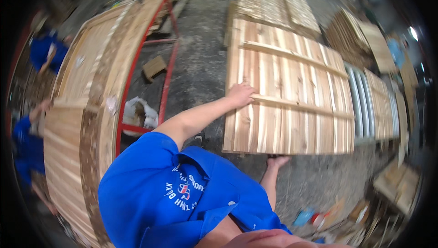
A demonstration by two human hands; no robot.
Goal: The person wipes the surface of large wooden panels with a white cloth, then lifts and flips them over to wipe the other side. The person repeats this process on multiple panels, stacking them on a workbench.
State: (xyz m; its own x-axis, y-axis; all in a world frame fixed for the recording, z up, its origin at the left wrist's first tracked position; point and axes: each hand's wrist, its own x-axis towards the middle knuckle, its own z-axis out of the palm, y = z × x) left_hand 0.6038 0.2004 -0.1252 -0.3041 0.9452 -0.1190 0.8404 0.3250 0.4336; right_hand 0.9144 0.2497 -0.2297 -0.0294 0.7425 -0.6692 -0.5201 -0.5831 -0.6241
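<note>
"Where is the planked wooden panel (292,134), and what is done?"

"It is right of the red metal frame (169,72). Two wooden battens (296,105) already lie across it; whether fixing is left, I cannot tell."

"And your grip?"

"My left hand (240,95), on the side facing the frame, has fingers close together by one batten's end. My right hand (277,160), farther from the frame, is at the edge, partly hidden. Whether either pinches wood, I cannot tell."

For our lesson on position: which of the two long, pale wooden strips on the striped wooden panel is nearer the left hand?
The lower strip; its left end lies right by the left hand. The upper strip crosses the panel farther away.
</note>
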